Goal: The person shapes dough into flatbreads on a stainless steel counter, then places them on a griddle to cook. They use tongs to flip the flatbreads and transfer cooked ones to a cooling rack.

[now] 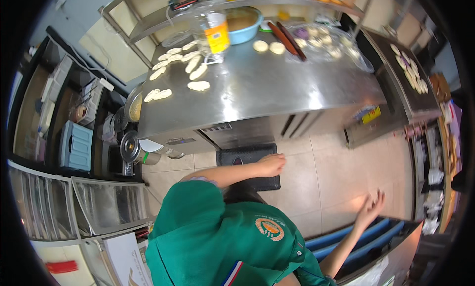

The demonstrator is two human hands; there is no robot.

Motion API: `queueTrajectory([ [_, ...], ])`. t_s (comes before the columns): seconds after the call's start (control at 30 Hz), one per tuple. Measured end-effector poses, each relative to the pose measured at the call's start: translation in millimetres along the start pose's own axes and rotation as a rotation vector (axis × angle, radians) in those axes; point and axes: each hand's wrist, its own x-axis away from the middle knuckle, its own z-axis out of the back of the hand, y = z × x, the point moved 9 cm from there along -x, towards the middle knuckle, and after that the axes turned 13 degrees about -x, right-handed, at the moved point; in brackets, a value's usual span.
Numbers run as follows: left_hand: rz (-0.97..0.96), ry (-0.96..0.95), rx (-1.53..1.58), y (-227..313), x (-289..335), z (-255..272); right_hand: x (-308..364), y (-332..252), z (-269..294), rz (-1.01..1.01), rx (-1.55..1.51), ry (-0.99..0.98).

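My left hand (271, 165) is held in front of my body above a black mat, its fingers curled in with nothing seen in them. Off to my right, my right hand (372, 207) hangs over the floor beside a cabinet with blue trays, its fingers apart and nothing held. Both hands are away from the steel worktable (247, 88). On its left part lie several long pale dough pieces (199, 86). Two round dough pieces (268, 47) sit farther back, next to two rolling pins (288, 41), one reddish and one dark.
A large clear oil bottle (216, 36) and a light blue basin (245, 26) stand at the table's back. More dough lies under plastic film (341, 41) and on a right side counter (409, 70). Blue trays (366, 239) fill a cabinet near my right arm.
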Motion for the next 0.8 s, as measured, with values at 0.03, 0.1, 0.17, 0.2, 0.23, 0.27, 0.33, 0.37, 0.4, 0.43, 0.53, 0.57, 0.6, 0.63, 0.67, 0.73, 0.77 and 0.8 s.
queueTrajectory([
  [0.03, 0.074, 0.072, 0.048, -35.3, 26.5, 22.0, -15.0, -38.6, -62.2, 0.067, 0.004, -0.106],
  [0.1, 0.220, 0.280, 0.139, -98.1, 83.0, 62.8, -20.9, -112.8, -186.5, 0.176, -0.152, -0.312],
  [0.17, 0.346, 0.355, 0.186, -149.3, 130.2, 87.0, -3.6, -178.3, -298.0, 0.325, -0.215, -0.504],
  [0.2, 0.369, 0.370, 0.172, -170.8, 147.8, 99.3, 7.6, -203.0, -349.7, 0.375, -0.241, -0.545],
  [0.23, 0.403, 0.369, 0.183, -190.4, 162.8, 109.1, 21.6, -225.3, -396.8, 0.454, -0.248, -0.589],
  [0.27, 0.472, 0.338, 0.201, -209.6, 172.1, 116.3, 33.3, -241.9, -439.9, 0.513, -0.221, -0.621],
  [0.33, 0.459, 0.400, 0.225, -230.8, 182.8, 144.1, 58.5, -262.4, -515.9, 0.587, -0.116, -0.736],
  [0.37, 0.464, 0.419, 0.247, -240.6, 187.3, 157.9, 69.1, -264.1, -551.4, 0.533, -0.027, -0.839],
  [0.4, 0.403, 0.488, 0.189, -243.6, 187.1, 177.8, 79.9, -254.2, -578.6, 0.364, 0.082, -1.011],
  [0.43, 0.434, 0.483, 0.247, -254.9, 187.9, 188.1, 81.6, -275.1, -582.1, 0.432, -0.063, -0.951],
  [0.53, 0.480, 0.530, 0.350, -280.4, 178.4, 221.9, 95.3, -333.7, -577.6, 0.535, -0.355, -0.970],
  [0.57, 0.468, 0.552, 0.359, -288.4, 170.5, 234.9, 114.2, -361.5, -571.2, 0.701, -0.419, -1.057],
  [0.6, 0.516, 0.556, 0.424, -296.0, 161.2, 241.9, 133.4, -386.0, -569.4, 0.878, -0.416, -1.173],
  [0.63, 0.571, 0.564, 0.491, -305.1, 151.4, 250.1, 142.3, -410.6, -563.5, 1.023, -0.492, -1.197],
  [0.67, 0.511, 0.648, 0.552, -308.0, 143.6, 268.1, 153.8, -430.1, -561.9, 1.170, -0.498, -1.252],
  [0.73, 0.390, 0.812, 0.665, -313.5, 137.1, 304.4, 145.6, -463.8, -568.2, 1.356, -0.420, -1.211],
  [0.77, 0.459, 0.824, 0.706, -324.6, 139.6, 314.3, 121.1, -480.8, -578.5, 1.398, -0.342, -1.112],
  [0.8, 0.528, 0.841, 0.749, -335.9, 146.3, 322.6, 90.5, -501.5, -583.2, 1.456, -0.334, -0.957],
])
